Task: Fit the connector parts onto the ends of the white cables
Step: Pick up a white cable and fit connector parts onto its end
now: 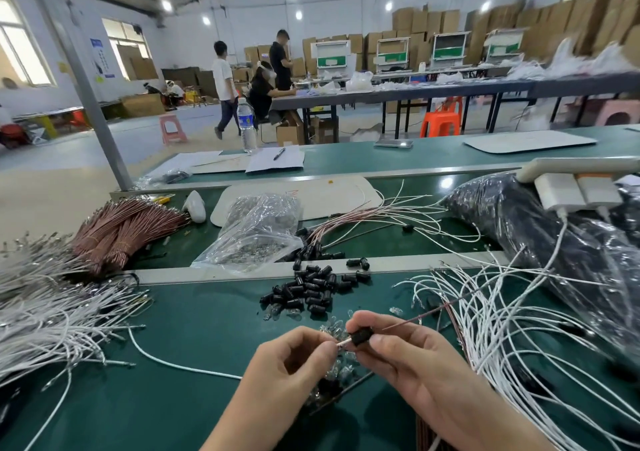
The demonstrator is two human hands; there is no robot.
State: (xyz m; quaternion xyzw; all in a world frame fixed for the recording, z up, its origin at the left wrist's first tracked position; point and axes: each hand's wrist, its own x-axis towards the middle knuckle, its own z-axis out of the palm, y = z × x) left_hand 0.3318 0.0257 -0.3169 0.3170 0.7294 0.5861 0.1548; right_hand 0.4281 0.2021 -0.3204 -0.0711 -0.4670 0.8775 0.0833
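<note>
My right hand [412, 364] pinches a small black connector [360, 335] between thumb and fingers, with a thin brown wire [426, 314] running out of it to the upper right. My left hand [294, 364] pinches the end of a white cable [343, 343] right at the connector's left opening. That white cable [173, 364] trails left across the green table. A heap of loose black connectors [311, 289] lies just beyond my hands. Small clear glass bulbs [332, 326] lie under and behind my fingers.
White cables [45, 315] are piled at the left, more white cables [512, 315] fan out at the right. Brown wire bundles [121, 229], a clear parts bag [256, 232] and a large black bag [561, 236] stand behind. People work at far tables.
</note>
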